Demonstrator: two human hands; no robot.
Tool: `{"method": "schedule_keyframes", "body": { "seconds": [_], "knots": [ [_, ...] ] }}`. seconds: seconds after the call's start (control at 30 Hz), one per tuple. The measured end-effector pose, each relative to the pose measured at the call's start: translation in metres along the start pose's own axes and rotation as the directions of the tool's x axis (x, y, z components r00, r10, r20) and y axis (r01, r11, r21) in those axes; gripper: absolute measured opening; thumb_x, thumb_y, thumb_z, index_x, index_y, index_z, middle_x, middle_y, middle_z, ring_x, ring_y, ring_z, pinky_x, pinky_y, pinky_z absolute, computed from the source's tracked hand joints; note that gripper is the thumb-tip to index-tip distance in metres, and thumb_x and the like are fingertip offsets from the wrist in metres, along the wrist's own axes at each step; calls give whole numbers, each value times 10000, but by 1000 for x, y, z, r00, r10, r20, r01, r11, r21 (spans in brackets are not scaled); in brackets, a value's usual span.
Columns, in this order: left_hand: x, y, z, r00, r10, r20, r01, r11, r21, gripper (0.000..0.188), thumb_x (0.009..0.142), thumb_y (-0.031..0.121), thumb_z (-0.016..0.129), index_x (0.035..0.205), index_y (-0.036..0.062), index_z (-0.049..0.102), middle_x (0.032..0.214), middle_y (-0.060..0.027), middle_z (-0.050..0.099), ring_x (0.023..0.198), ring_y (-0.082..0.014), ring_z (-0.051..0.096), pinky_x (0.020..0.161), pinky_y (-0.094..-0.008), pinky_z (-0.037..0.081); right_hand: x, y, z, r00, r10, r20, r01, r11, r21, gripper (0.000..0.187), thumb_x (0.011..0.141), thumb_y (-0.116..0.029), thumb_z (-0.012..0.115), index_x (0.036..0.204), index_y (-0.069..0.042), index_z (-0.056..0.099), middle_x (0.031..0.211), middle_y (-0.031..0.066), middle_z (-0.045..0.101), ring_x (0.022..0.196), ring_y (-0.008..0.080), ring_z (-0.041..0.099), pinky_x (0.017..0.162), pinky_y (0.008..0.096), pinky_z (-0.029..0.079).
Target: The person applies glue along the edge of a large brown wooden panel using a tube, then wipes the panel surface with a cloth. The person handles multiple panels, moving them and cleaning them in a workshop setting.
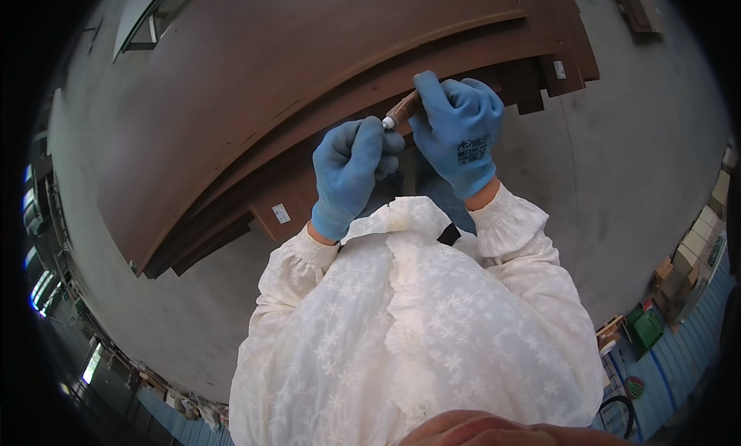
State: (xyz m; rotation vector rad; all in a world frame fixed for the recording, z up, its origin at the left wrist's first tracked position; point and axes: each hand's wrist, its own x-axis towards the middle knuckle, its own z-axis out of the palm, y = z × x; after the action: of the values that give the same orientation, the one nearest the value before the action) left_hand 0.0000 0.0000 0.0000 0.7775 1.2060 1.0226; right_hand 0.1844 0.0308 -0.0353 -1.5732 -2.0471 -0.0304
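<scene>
A brown squeeze tube [404,108] with a small white cap or nozzle [387,123] is held in front of me, its white end pointing down and left. My right hand [459,129], in a blue coated work glove, is closed around the tube's far end, which the fingers hide. My left hand [351,168], gloved the same way, is closed with thumb and fingertips pinched at the white end. Just beyond both hands lies a stack of brown boards [301,91], with the edges of several lower ones showing.
Paper labels [281,213] are stuck on the boards' near edges. Grey concrete floor [617,152] surrounds the stack. Another brown board [634,10] lies at the far right. A green bin [644,328] and stacked pieces [698,241] line the right side.
</scene>
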Motion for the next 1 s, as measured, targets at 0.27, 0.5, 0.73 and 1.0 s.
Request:
{"method": "schedule_keyframes", "body": {
  "seconds": [0.27, 0.5, 0.73, 1.0],
  "knots": [
    [40, 4, 32, 986, -161, -45, 165, 980, 112, 326, 1053, 286, 614, 1021, -22, 717, 857, -66, 739, 637, -70, 632, 583, -223, 535, 16, 51, 23, 945, -314, 87, 320, 946, -52, 268, 798, -165, 747, 1040, -56, 708, 680, 25, 473, 639, 174, 545, 638, 344, 465],
    [81, -33, 37, 989, -120, 85, 120, 993, 6, 425, 1042, 401, 634, 1071, -16, 708, 976, -84, 746, 803, -138, 680, 749, -293, 577, 22, 89, 55, 983, -100, 157, 53, 959, 279, 204, 844, -175, 772, 1006, -65, 715, 712, 57, 601, 640, 220, 613, 601, 348, 486],
    [206, -111, -75, 767, 640, -42, -397, 526, 752, 326, 1035, 306, 656, 1063, -7, 741, 978, -119, 758, 888, -199, 712, 815, -341, 567, 21, 146, 111, 987, 154, 54, -163, 918, 362, 165, 833, -63, 774, 991, -43, 730, 865, 109, 725, 741, 268, 703, 680, 342, 573],
    [283, -154, -155, 727, 653, -212, 34, 275, 961, 315, 923, 416, 719, 919, 103, 747, 851, -84, 711, 841, -284, 668, 780, -428, 545, 16, 170, 162, 977, 213, 6, -203, 926, 319, 131, 816, -110, 758, 941, -74, 742, 759, 89, 683, 663, 283, 662, 618, 351, 546]
  ]
}}
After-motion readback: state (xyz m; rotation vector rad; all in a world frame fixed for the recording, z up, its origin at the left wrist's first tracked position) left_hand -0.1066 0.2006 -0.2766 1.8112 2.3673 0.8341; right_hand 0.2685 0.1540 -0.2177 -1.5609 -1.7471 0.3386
